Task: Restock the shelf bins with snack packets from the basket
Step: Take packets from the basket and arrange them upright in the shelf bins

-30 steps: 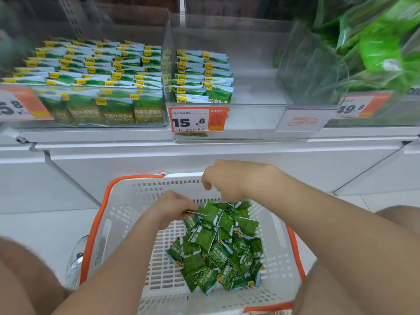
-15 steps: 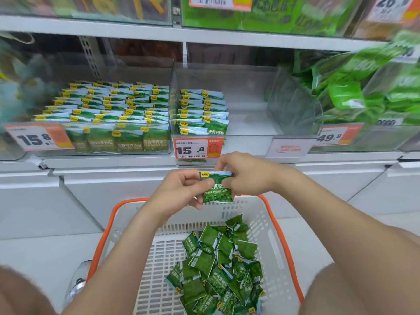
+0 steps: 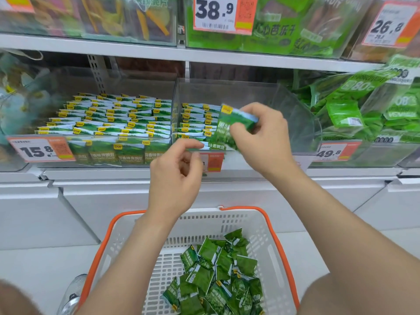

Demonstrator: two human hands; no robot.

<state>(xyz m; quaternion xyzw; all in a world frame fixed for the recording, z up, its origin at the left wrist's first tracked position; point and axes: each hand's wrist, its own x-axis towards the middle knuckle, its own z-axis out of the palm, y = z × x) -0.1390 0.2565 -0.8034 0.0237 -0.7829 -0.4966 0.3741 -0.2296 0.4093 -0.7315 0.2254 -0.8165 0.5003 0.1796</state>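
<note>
My right hand [image 3: 261,137] pinches a small green snack packet [image 3: 229,123] at the front of the middle clear shelf bin [image 3: 284,114]. That bin holds two short rows of the same packets [image 3: 195,121] on its left side. My left hand [image 3: 175,176] hangs just below and to the left with loosely curled fingers and holds nothing. The white basket with an orange rim [image 3: 256,226] sits on my lap below, with a heap of green packets [image 3: 218,278] in it.
The left bin [image 3: 109,123] is packed with rows of green packets. Larger bright green bags [image 3: 363,110] fill the bin on the right. Price tags hang along the shelf front [image 3: 41,148]. An upper shelf [image 3: 204,55] with more goods runs overhead.
Both hands rose from the basket to the shelf. My left hand let go of the packet, and my right hand carried it up and right to the middle bin. The view tilted upward.
</note>
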